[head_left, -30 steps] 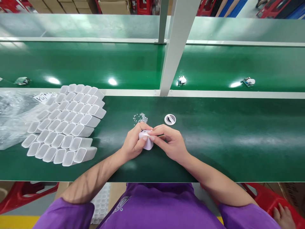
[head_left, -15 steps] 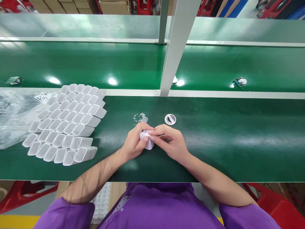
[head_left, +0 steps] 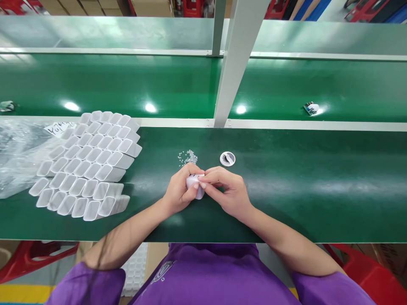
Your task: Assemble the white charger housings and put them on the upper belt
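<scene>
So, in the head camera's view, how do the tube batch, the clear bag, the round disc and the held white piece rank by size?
Largest to smallest:
1. Tube batch
2. Clear bag, cut off by the picture's edge
3. Round disc and held white piece: unsure, as the piece is partly covered

On my camera feed the only writing with any legible stroke is black handwriting on a white, rectangular paper label (head_left: 59, 129) at the upper right of a crumpled, clear plastic bag (head_left: 22, 156); I can pick out what looks like a "7" among the characters, but the rest are too slanted and small for me to read. I also see a pale, rounded, outlined logo (head_left: 163, 271) printed on a purple fabric shirt (head_left: 210, 279), its lettering too foreshortened to make out.
</scene>
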The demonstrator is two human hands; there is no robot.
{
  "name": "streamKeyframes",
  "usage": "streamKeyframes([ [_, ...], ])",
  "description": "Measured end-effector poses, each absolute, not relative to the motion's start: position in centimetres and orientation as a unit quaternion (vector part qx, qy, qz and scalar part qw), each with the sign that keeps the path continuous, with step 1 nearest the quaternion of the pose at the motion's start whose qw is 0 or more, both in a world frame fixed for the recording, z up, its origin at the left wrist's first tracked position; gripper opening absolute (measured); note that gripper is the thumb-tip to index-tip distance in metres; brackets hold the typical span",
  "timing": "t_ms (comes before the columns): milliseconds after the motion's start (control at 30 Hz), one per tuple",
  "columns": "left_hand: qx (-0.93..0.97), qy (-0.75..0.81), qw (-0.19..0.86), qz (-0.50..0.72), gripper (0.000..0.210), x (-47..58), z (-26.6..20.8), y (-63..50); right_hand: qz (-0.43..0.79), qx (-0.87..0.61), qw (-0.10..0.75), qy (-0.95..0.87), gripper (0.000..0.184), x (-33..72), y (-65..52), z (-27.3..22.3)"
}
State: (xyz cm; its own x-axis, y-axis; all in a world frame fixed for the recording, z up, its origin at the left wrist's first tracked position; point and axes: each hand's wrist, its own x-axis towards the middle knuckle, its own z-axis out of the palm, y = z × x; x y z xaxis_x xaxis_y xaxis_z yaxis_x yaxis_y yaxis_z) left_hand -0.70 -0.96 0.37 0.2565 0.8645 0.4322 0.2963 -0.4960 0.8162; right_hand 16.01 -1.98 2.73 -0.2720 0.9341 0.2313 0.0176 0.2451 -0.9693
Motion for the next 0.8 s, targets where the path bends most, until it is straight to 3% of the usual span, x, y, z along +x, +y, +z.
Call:
streamKeyframes([
  [267, 0.730, 0.387, 0.319, 0.464, 0.027, -0.64, 0.21, -0.89, 0.496, -0.376, 0.475, -0.622, 0.008, 16.01, -1.89, 2.59],
  [567, 0.702, 0.416, 0.367, 0.446, 0.041, -0.82, 0.01, -0.87, 0.552, -0.388, 0.454, -0.583, 0.013, 16.20, -1.55, 2.56],
  [800, 0.715, 0.406, 0.350, 0.448, 0.033, -0.89, 0.05, -0.98, 0.546, -0.383, 0.459, -0.587, 0.009, 16.15, -1.70, 2.87],
])
